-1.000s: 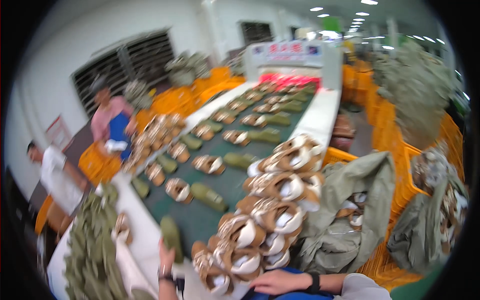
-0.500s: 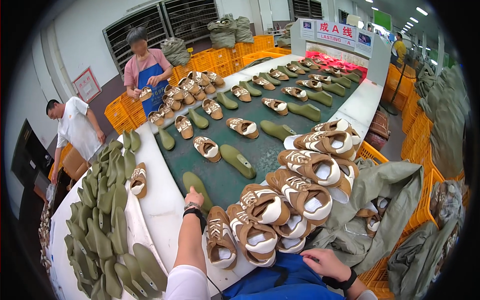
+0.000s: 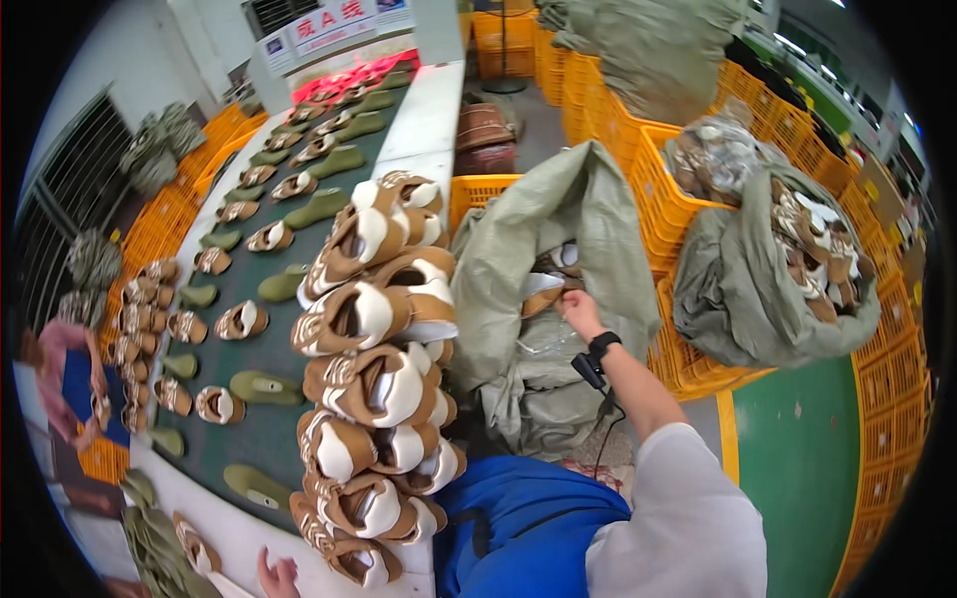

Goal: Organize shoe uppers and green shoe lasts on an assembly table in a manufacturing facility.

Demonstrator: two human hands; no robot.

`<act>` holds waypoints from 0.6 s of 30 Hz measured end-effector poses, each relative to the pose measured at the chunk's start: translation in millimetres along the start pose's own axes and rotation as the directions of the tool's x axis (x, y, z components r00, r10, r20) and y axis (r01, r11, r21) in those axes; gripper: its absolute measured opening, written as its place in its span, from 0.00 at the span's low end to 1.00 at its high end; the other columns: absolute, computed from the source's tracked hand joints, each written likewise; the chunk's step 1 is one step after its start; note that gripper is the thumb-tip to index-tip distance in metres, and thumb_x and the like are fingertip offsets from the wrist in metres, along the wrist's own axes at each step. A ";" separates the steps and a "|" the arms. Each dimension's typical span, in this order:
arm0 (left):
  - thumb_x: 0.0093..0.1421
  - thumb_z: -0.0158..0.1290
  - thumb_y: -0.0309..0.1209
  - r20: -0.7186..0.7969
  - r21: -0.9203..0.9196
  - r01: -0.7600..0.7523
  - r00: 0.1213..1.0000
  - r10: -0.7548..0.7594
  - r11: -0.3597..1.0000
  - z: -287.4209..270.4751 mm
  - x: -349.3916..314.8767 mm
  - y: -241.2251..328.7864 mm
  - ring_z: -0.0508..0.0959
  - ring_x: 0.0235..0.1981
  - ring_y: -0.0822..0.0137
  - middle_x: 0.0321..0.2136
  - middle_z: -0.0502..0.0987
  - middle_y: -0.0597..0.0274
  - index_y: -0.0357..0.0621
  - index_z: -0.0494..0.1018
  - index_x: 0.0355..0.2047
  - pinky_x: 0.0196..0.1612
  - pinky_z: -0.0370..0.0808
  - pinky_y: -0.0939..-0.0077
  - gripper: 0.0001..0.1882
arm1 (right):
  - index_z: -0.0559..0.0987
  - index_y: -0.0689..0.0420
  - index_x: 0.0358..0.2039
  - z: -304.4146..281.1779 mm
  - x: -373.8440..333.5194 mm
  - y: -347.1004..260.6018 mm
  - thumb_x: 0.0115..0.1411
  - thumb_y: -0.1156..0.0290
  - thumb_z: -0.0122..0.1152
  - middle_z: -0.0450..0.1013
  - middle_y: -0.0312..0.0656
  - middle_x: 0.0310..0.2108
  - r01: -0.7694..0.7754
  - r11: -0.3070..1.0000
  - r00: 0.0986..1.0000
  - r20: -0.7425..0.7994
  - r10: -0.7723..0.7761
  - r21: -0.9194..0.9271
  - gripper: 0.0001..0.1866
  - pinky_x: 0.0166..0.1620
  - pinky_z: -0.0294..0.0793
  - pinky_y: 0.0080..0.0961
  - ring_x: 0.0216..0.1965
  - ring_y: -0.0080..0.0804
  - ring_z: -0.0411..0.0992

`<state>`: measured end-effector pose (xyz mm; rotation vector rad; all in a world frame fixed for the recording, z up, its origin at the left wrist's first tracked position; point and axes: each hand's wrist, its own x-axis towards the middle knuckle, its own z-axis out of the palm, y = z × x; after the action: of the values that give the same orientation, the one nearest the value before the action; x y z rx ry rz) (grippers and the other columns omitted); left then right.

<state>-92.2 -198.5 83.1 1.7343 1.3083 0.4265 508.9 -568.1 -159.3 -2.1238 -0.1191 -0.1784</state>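
— What are my right fingers [image 3: 570, 302] doing?

— They curl together inside the mouth of the big olive-green woven sack [image 3: 588, 214], on the tan and white slipper uppers [image 3: 546, 284] bunched there; whether they pinch one, I cannot tell. The right hand [image 3: 581, 311] reaches in because the sack slumps open toward me, right of the belt.

— And my left hand [image 3: 276, 578]?

— It lies low at the near edge, fingers loosely apart, holding nothing, just beside the near end of the stacked brown and cream slipper uppers [image 3: 374, 319]. That stack lines the white table edge [image 3: 424, 115], likely to keep it within reach of the dark green conveyor belt [image 3: 279, 339], where olive foam soles [image 3: 264, 387] lie spaced.
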 end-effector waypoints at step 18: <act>0.59 0.45 0.25 -0.060 0.073 -0.287 0.955 0.291 0.955 68.0 -111.0 118.5 0.74 0.35 0.65 0.34 0.75 0.51 0.34 0.61 0.51 0.42 0.70 0.75 0.19 | 0.63 0.60 0.49 21.0 39.1 -68.8 0.47 0.57 0.54 0.67 0.58 0.45 -0.467 0.874 0.883 0.009 0.470 0.133 0.31 0.50 0.62 0.39 0.47 0.54 0.65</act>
<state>-16.6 -333.0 167.9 1.9898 1.1280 0.6228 538.4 -513.3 -106.2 -1.9537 0.3903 0.0928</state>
